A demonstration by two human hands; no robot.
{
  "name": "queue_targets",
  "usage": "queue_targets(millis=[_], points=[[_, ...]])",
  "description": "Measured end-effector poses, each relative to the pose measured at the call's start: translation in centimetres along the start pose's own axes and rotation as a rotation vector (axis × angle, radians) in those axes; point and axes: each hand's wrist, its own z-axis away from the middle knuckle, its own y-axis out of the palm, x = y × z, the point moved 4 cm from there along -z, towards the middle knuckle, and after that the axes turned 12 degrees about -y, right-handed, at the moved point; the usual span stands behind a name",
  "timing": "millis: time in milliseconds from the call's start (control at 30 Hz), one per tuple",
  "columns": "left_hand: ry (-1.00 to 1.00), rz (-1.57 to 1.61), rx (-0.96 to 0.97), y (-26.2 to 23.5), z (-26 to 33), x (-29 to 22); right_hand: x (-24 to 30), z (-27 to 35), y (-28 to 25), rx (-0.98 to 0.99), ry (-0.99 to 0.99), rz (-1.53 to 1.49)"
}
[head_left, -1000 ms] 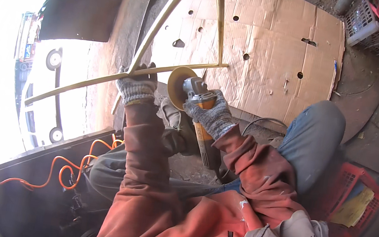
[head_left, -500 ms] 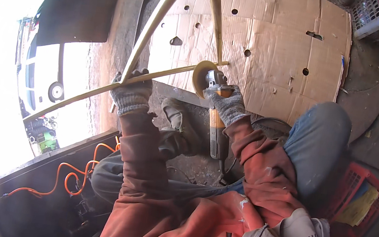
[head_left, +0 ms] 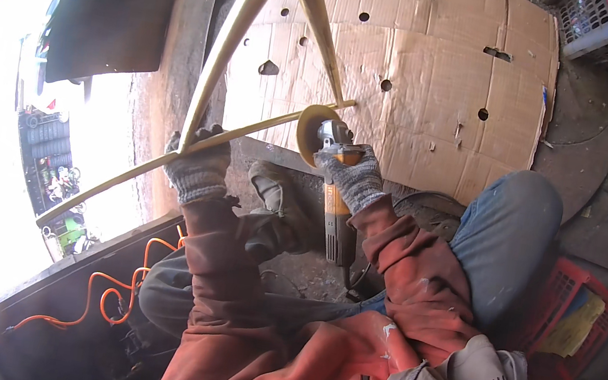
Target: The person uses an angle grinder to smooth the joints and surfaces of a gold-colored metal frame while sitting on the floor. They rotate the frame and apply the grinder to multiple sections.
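In a grey knit glove, my left hand [head_left: 198,167] is closed around a gold-coloured metal tube frame [head_left: 234,32], at the corner where a slanted tube meets the long lower tube. My right hand [head_left: 355,175], gloved the same way, grips an angle grinder [head_left: 336,226] with an orange and dark body by its head end. The grinder's yellowish round disc [head_left: 311,130] is against or just in front of the long tube, near its right end; exact contact cannot be made out. The grinder's rear end and cord point down toward my lap.
A flattened cardboard sheet [head_left: 444,77] with several holes lies beyond my hands. A red plastic crate [head_left: 561,323] stands at right, a grey crate [head_left: 587,28] at far right. An orange coiled hose [head_left: 107,294] hangs at lower left. A dark panel [head_left: 124,1] borders the bright opening.
The tube frame, both hands and the grinder appear slightly further left and lower; the cardboard has shifted left in view too. Both grips are unchanged.
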Motion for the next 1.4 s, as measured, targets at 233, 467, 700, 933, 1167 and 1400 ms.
queue_targets(millis=[233, 467, 700, 933, 1167, 1400], points=[[-0.364, 0.645, 0.076, 1.5, -0.3, 0.1, -3.6, -2.6, -2.0, -0.045, -0.001, 0.081], [0.297, -0.860, -0.040, 0.8, 1.8, -7.0, 1.4, 1.0, 2.2, 0.158, -0.069, -0.069], [0.310, -0.504, -0.011, -0.2, 3.0, -7.9, 2.1, 3.5, 4.9, 0.352, -0.315, 0.092], [0.390, -0.396, -0.021, 0.3, 2.2, -4.6, 1.8, 1.6, 1.8, 0.297, -0.014, 0.040], [-0.531, 1.066, 0.551, 0.1, 3.1, -6.6, 4.9, 4.1, 2.6, 0.365, -0.148, -0.035], [0.057, 1.354, -0.100, -15.6, 5.0, -17.7, 2.4, 4.9, -0.1, 0.402, 0.065, -0.006]])
